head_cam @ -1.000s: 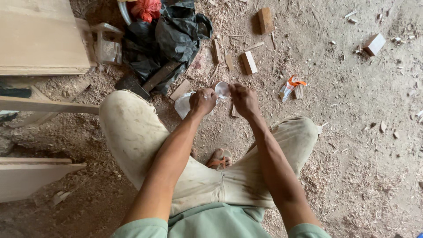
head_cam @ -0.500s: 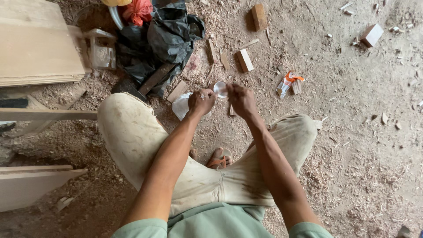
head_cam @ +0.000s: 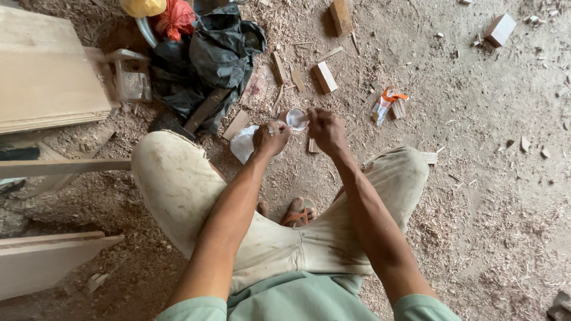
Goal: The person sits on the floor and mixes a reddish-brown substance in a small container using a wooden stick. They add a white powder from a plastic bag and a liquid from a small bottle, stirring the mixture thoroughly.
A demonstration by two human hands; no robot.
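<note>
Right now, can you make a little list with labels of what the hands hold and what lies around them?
left hand: grips small round clear plastic piece
right hand: pinches the same piece
below hands: white plastic bag on sawdust floor
behind: crumpled black plastic bag, small wooden block
right side: orange-and-clear wrapper
left side: pale wooden board

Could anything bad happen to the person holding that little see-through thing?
Maybe. The left hand and right hand pinch a small clear round piece over a sawdust floor; if dropped, it might be hard to find. The foot in an open sandal sits near loose wood offcuts, which might poke it.
</note>
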